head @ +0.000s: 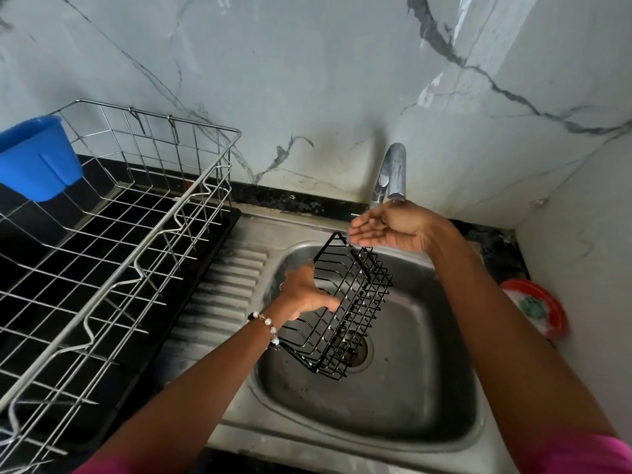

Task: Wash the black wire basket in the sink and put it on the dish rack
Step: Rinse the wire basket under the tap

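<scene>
The black wire basket (345, 306) hangs tilted over the steel sink (393, 415), its lower end above the drain. My left hand (304, 292) grips its left long side. My right hand (386, 227) is cupped, fingers apart and pointing left, right under the tap spout (393, 172) and just above the basket's top corner; it holds nothing. I see no clear water stream. The steel dish rack (113, 234) stands on the left counter.
A blue plastic cup (37, 159) hangs on the rack's far left corner. A red dish with a green scrubber (537, 309) sits on the counter right of the sink. The ribbed drainboard (229, 292) lies between rack and basin. Marble walls close in behind and right.
</scene>
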Demonstrator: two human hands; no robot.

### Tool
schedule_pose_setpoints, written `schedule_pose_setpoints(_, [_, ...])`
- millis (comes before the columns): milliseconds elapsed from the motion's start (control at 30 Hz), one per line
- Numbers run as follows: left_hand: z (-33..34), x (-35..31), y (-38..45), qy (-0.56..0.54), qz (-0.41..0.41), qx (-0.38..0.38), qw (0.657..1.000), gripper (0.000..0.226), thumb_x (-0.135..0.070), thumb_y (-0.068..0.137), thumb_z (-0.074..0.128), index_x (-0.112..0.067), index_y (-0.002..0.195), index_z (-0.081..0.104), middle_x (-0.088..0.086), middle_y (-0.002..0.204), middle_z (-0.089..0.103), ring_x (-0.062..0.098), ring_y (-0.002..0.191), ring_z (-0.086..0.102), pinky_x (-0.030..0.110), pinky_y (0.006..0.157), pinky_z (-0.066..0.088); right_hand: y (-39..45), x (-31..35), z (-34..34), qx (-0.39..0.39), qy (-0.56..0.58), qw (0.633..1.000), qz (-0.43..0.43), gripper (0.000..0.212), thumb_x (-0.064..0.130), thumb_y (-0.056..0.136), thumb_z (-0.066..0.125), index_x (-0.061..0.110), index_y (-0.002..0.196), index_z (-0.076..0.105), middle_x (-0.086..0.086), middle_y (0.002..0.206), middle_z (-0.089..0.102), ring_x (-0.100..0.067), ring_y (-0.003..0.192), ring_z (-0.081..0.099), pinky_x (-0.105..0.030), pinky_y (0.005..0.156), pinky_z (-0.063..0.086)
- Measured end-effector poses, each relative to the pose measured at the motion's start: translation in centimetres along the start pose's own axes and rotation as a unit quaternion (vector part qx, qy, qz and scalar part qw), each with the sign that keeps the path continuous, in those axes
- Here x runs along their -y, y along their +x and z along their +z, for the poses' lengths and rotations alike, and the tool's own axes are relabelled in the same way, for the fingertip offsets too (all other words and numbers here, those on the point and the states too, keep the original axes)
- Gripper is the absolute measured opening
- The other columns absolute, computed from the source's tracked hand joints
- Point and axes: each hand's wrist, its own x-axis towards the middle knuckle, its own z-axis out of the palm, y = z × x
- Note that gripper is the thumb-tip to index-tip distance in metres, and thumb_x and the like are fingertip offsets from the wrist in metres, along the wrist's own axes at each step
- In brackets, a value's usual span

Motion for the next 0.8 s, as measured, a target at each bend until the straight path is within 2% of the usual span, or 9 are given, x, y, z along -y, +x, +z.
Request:
schedule_pose_setpoints(133, [-0.1, 0.0, 0.0, 0.005, 0.005, 0.004, 1.0, 0.061, -0.019, 0.06, 0.086, -0.01, 0.11, 0.053, 0.013, 0.124, 0.051, 0.025, 0.113, 0.049, 0.02, 0.072, 0.044, 0.0, 0.1, 0.0, -0.053, -0.003, 0.999, -0.014, 0.02, -0.002, 0.094, 0.047, -0.009, 0.108, 0.06, -0.028, 0.114, 0.062, -0.03, 0.097, 0.067, -0.034, 0.08, 0.058])
schedule_pose_setpoints(233, [-0.2, -0.3, -0.3, 0.023, 0.037, 0.004, 0.999, 0.089, -0.025, 0.062, 0.086, -0.017, 0.139, 0.042, 0.008, 0.133, 0.047, 0.028, 0.128, 0.043, 0.025, 0.088, 0.045, -0.5, -0.1, 0.0, 0.039, 0.015, 0.999, -0.011, 0.028, -0.009, 0.094, 0.038, -0.01, 0.111, 0.06, -0.028, 0.11, 0.065, -0.033, 0.101, 0.068, -0.036, 0.084, 0.057])
schedule_pose_setpoints(300, [-0.4, -0.6, -0.4, 0.025, 0.041, 0.013, 0.999, 0.097, -0.03, 0.063, 0.085, -0.018, 0.145, 0.036, 0.003, 0.129, 0.046, 0.025, 0.127, 0.042, 0.026, 0.091, 0.045, -0.7, -0.2, 0.0, 0.062, 0.014, 0.998, -0.011, 0.03, -0.011, 0.094, 0.034, -0.01, 0.11, 0.06, -0.028, 0.108, 0.066, -0.034, 0.101, 0.068, -0.038, 0.086, 0.057])
schedule_pose_setpoints(400, [-0.2, -1.0, -0.6, 0.01, 0.028, 0.029, 0.999, 0.097, -0.032, 0.06, 0.085, -0.012, 0.143, 0.039, -0.002, 0.116, 0.047, 0.02, 0.111, 0.047, 0.023, 0.083, 0.047, -0.2, -0.7, -0.2, -0.05, -0.013, 0.998, -0.018, 0.025, -0.006, 0.095, 0.038, -0.011, 0.105, 0.06, -0.028, 0.11, 0.063, -0.03, 0.095, 0.068, -0.033, 0.079, 0.058])
schedule_pose_setpoints(467, [0.1, -1.3, -0.7, 0.015, 0.029, 0.029, 0.999, 0.099, -0.032, 0.06, 0.085, -0.014, 0.144, 0.037, 0.004, 0.124, 0.051, 0.024, 0.117, 0.048, 0.026, 0.087, 0.049, 0.2, -1.4, -0.3, -0.098, -0.084, 0.99, -0.051, 0.02, -0.005, 0.092, 0.044, -0.011, 0.102, 0.061, -0.025, 0.11, 0.063, -0.026, 0.093, 0.067, -0.033, 0.08, 0.058])
schedule_pose_setpoints(533, [0.4, -1.7, -0.8, 0.022, 0.04, 0.029, 0.999, 0.102, -0.032, 0.061, 0.085, -0.018, 0.148, 0.032, 0.007, 0.125, 0.051, 0.029, 0.119, 0.049, 0.029, 0.088, 0.049, 0.5, -2.2, -0.1, -0.117, -0.214, 0.966, -0.087, 0.021, 0.002, 0.09, 0.055, -0.01, 0.107, 0.061, -0.024, 0.117, 0.062, -0.028, 0.102, 0.063, -0.037, 0.087, 0.052])
schedule_pose_setpoints(667, [1.2, -2.2, -0.7, 0.025, 0.045, 0.024, 0.998, 0.114, -0.035, 0.055, 0.085, -0.023, 0.15, 0.023, 0.018, 0.147, 0.036, 0.037, 0.137, 0.033, 0.046, 0.105, 0.043, 1.0, -4.8, 1.0, -0.054, -0.404, 0.907, -0.101, 0.055, 0.029, 0.082, 0.072, 0.012, 0.131, 0.053, -0.01, 0.145, 0.044, -0.029, 0.134, 0.04, -0.043, 0.108, 0.034])
schedule_pose_setpoints(733, [1.2, -2.3, -0.5, 0.023, 0.051, 0.023, 0.998, 0.113, -0.037, 0.055, 0.086, -0.021, 0.149, 0.027, 0.016, 0.146, 0.039, 0.036, 0.137, 0.034, 0.046, 0.105, 0.043, 1.4, -5.7, 1.1, -0.067, -0.414, 0.899, -0.125, 0.059, 0.032, 0.076, 0.077, 0.016, 0.129, 0.055, -0.007, 0.144, 0.046, -0.025, 0.133, 0.041, -0.036, 0.107, 0.032])
schedule_pose_setpoints(800, [0.9, -2.3, -0.4, 0.0, 0.043, 0.038, 0.998, 0.114, -0.045, 0.055, 0.085, -0.02, 0.15, 0.026, 0.014, 0.146, 0.04, 0.034, 0.134, 0.039, 0.045, 0.101, 0.045, 1.5, -5.9, 0.7, -0.087, -0.383, 0.91, -0.133, 0.058, 0.029, 0.073, 0.081, 0.017, 0.124, 0.058, -0.005, 0.137, 0.052, -0.022, 0.127, 0.046, -0.028, 0.097, 0.035])
